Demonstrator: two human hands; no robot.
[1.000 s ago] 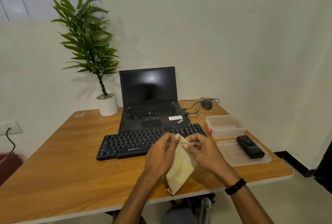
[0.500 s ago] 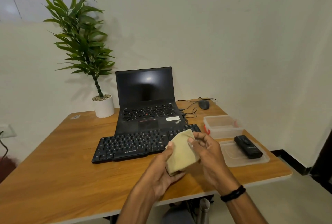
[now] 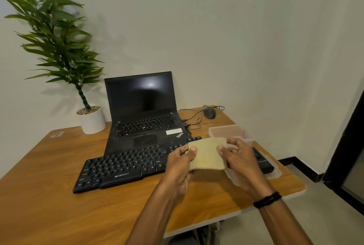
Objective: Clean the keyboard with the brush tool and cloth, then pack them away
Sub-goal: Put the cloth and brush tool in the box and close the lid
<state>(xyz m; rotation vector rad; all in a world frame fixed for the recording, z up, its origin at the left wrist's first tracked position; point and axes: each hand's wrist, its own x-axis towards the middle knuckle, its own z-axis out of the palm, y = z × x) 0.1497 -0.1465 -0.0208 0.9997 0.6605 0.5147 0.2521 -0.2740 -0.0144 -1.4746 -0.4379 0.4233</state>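
Left hand [image 3: 180, 166] and right hand [image 3: 239, 161] both pinch a tan cloth [image 3: 207, 154], one at each side edge. The thumbs press its near face and the fingers curl behind it. The cloth is held up, folded and stretched between them, in front of the right end of the black keyboard [image 3: 122, 168], and it hides the keys there. Whether it touches them cannot be told. A black band [image 3: 266, 199] circles the right wrist.

The keyboard lies flat on the wooden table [image 3: 49, 195], slightly angled. Just right of the keyboard, partly hidden by the right hand, the black brush tool [image 3: 263, 163] lies on a clear plastic lid [image 3: 275, 175]. To the keyboard's right rear stands an open clear container [image 3: 226, 131]. Directly behind the keyboard sits an open laptop [image 3: 141, 111] with a dark screen, its front edge close against the keyboard's back edge. Farther behind and to the right rests a mouse [image 3: 209, 113] with its cable. Behind and to the left stands a plant in a white pot [image 3: 92, 119].
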